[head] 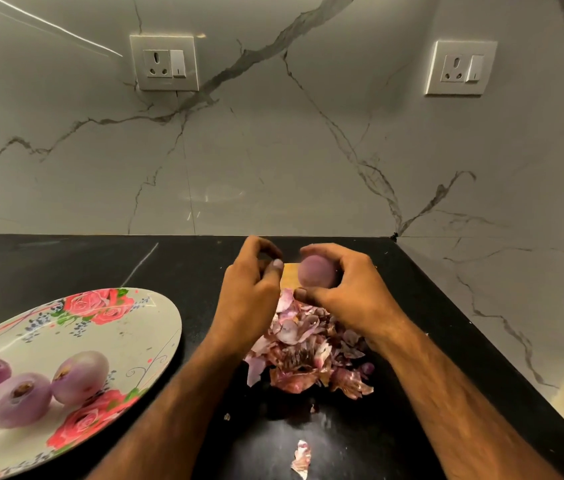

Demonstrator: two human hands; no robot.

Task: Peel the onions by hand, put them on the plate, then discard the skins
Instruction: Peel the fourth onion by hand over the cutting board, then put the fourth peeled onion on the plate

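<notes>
The left forearm (176, 393) and right forearm (446, 393) are reaching forward, bare and converging. The right grip (342, 289) is curling round a peeled onion (317, 275), fingers arching over its top and thumb pressing beneath. Just left of that hold, the left grip (247, 292) is hovering, fingers curled, thumb pointing at the onion. Whether it is pinching anything is unclear.

The right hand (349, 289) is gripping a round, peeled purple onion (317, 275) above a heap of pink-purple papery onion skins (308, 351) lying on the black stone counter (65, 258). The left hand (249, 292) is hovering just beside it, fingers (256, 245) curled. On the round floral plate (128, 320), three purple onions (18, 400) are lying close together.
</notes>
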